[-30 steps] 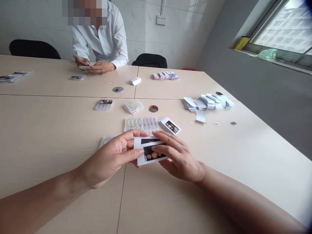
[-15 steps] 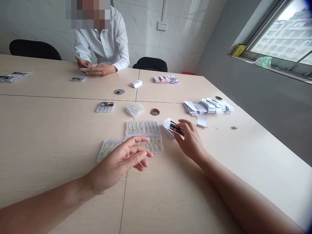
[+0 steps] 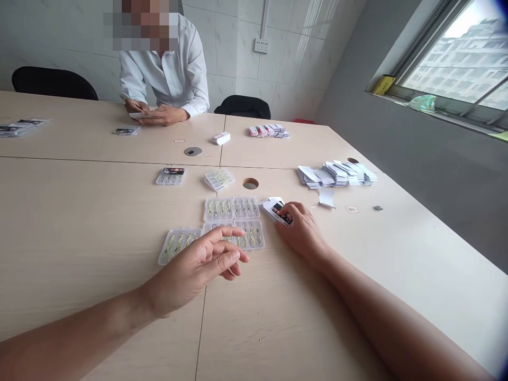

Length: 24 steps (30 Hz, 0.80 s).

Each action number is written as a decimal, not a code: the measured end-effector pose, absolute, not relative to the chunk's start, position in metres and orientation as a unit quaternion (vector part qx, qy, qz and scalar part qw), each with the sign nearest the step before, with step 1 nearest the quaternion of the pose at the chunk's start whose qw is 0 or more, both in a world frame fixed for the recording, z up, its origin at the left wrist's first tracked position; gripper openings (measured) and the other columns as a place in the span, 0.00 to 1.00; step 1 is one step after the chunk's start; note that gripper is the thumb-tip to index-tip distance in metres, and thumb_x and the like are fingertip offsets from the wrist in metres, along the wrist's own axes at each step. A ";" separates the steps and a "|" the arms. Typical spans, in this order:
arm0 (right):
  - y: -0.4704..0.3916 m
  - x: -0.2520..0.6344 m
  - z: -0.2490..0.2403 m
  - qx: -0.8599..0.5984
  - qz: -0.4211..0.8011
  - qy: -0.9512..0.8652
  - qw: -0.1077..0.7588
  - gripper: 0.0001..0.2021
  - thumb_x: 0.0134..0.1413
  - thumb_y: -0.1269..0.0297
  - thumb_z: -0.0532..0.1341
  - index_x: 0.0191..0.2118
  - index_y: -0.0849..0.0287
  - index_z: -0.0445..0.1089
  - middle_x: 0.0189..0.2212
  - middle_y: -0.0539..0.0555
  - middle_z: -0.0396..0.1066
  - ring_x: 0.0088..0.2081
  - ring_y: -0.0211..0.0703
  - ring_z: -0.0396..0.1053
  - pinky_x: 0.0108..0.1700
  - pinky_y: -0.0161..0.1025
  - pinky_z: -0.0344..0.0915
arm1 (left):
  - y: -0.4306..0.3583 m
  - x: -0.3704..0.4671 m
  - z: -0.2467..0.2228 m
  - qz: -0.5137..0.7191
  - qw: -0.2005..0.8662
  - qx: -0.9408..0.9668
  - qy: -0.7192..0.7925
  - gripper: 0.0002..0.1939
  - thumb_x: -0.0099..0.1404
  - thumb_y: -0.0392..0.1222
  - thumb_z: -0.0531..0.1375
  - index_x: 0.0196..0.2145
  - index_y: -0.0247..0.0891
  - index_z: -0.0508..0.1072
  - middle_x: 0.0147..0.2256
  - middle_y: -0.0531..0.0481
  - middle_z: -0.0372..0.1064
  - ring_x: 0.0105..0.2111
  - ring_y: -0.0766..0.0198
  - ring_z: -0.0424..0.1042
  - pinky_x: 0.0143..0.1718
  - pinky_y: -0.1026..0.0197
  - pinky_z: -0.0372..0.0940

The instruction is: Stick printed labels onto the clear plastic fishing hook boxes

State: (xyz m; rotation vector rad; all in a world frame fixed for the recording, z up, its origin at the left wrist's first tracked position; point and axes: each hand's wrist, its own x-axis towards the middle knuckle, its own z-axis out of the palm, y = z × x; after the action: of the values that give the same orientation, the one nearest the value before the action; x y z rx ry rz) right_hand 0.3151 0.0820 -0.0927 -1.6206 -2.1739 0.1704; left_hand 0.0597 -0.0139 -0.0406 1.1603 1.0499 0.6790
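Carded box: across the counter (image 3: 119, 211), one clear box (image 3: 170, 177) has a dark printed card over its upper part; that much looks done.
Uncarded boxes: the slanted boxes (image 3: 219, 180), the block of clear trays (image 3: 219, 209) and the near-left box (image 3: 172, 247) show yellowish strands, and I can see no card on them. By that count, more lies bare than covered.
Printed cards: a small fanned pile (image 3: 273, 203) sits just beside the block, on its right, with a black-fronted card (image 3: 286, 216) uppermost; plenty of white papers (image 3: 337, 173) lie beyond.
Right hand: the right hand (image 3: 305, 232) is curled over the black-fronted card, fingers on it — whether it pinches or only rests there, I can't tell.
Left hand: the left hand (image 3: 200, 260) is half open, fingers loosely spread and holding nothing, in front of the block.
Far side: a person in a white shirt (image 3: 166, 74) holds something flat and pale; from here I can't make out what.
Hidden bits: the left hand covers part of the nearer trays and an edge of the near-left box; the right thumb is out of sight. The card print is too small to read, and I can't tell which lids are shut — or how many cards the pile has.
Cut off: the stack at far left (image 3: 21, 128) runs out of view.
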 end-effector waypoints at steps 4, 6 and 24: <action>0.085 0.317 -0.093 -0.574 0.059 -0.789 0.212 0.13 0.66 0.59 0.63 0.50 0.59 0.71 0.52 0.57 0.72 0.49 0.48 0.72 0.51 0.51 0.72 | -0.016 0.061 -0.041 0.287 0.659 0.516 0.465 0.22 0.73 0.54 0.57 0.60 0.45 0.61 0.44 0.49 0.73 0.42 0.60 0.70 0.49 0.53 0.65; 0.087 0.318 -0.093 -0.569 0.064 -0.794 0.205 0.12 0.66 0.59 0.63 0.50 0.59 0.72 0.51 0.57 0.72 0.49 0.48 0.73 0.51 0.51 0.72 | -0.017 0.061 -0.041 0.283 0.658 0.519 0.467 0.23 0.73 0.54 0.57 0.60 0.45 0.61 0.44 0.48 0.73 0.43 0.60 0.70 0.50 0.53 0.65; 0.100 0.357 -0.062 -0.440 0.208 -0.864 0.125 0.08 0.65 0.64 0.64 0.45 0.61 0.74 0.50 0.56 0.74 0.50 0.47 0.73 0.50 0.49 0.73 | -0.015 0.060 -0.043 0.269 0.662 0.528 0.459 0.22 0.73 0.54 0.57 0.59 0.45 0.63 0.45 0.48 0.73 0.44 0.59 0.70 0.51 0.52 0.64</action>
State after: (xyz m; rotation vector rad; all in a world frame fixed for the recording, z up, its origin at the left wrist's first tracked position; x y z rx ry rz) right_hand 0.3567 0.1003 -0.0624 -1.2829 -2.5192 0.6068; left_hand 0.0598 -0.0154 -0.0433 1.1945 1.0368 0.6070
